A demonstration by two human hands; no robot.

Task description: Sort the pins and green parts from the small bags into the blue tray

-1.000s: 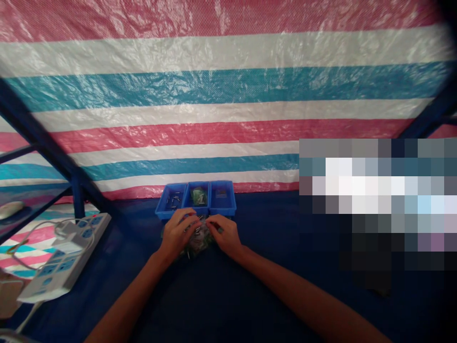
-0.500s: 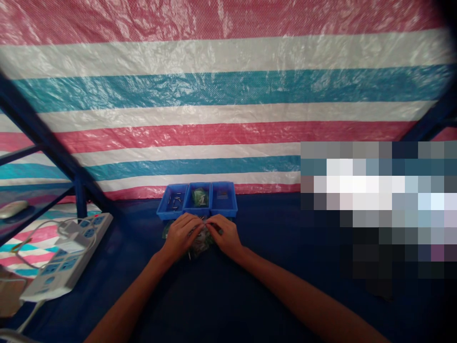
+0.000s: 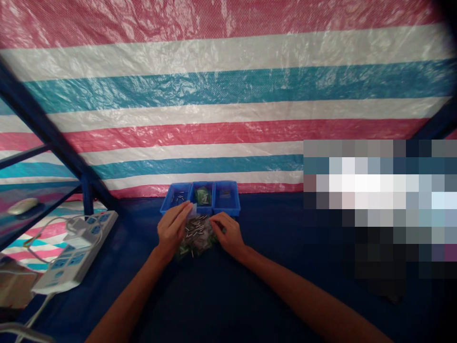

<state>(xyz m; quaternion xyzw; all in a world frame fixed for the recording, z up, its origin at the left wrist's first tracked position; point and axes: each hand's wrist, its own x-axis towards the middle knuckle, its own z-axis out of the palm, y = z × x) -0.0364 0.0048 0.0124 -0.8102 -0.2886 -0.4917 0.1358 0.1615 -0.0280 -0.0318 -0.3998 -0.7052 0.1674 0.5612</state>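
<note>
A small translucent plastic bag (image 3: 193, 210) shows at the fingertips of my left hand (image 3: 172, 227), whose fingers are pressed together on it. My right hand (image 3: 229, 234) is closed in a pinch at the right edge of the pile; whatever its fingertips hold is too small to make out. Between the hands lies a heap of short metal pins (image 3: 195, 227) on crumpled clear and green plastic (image 3: 194, 248). Just behind stand three joined blue bins: the left bin (image 3: 164, 206) has several metal pins, the middle bin (image 3: 203, 210) a green-tinted bag of pieces, the right bin (image 3: 227, 210) a small flat item.
The dark blue table (image 3: 214, 295) runs under everything. A white power strip (image 3: 76, 257) with plugged-in cables lies at the left, and a pale computer mouse (image 3: 23, 206) is beyond the blue frame (image 3: 60, 138). Striped sheeting (image 3: 228, 85) hangs behind. The right side is blurred out.
My hands, together over the pile before, have come apart. The left has moved left and up with the small bag, uncovering the metal pins. The view has shifted slightly.
</note>
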